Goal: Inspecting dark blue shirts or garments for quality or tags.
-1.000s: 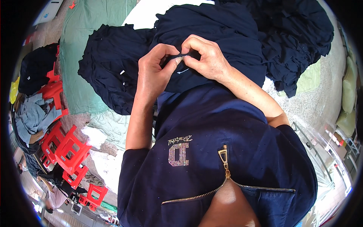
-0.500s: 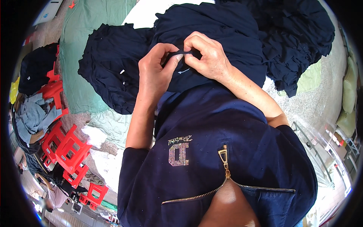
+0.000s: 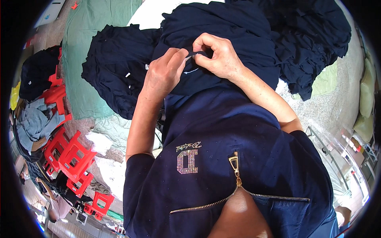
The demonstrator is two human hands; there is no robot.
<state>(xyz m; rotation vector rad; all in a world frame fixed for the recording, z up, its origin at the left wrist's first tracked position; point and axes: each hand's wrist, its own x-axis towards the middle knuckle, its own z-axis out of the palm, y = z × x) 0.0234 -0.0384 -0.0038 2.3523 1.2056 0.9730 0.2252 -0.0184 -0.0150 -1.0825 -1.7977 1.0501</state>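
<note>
I pinch a small fold of the dark blue garment (image 3: 222, 59) tight between my left hand (image 3: 164, 75) and right hand (image 3: 218, 57), fingertips almost touching, and I think I must pick at that spot gently next.

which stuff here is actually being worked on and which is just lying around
In hand:
left hand
right hand
navy garment, pinched between both hands
small pale tag on it

Lying about:
navy pile on green sheet
navy heap
red plastic stools
grey clothes
</note>
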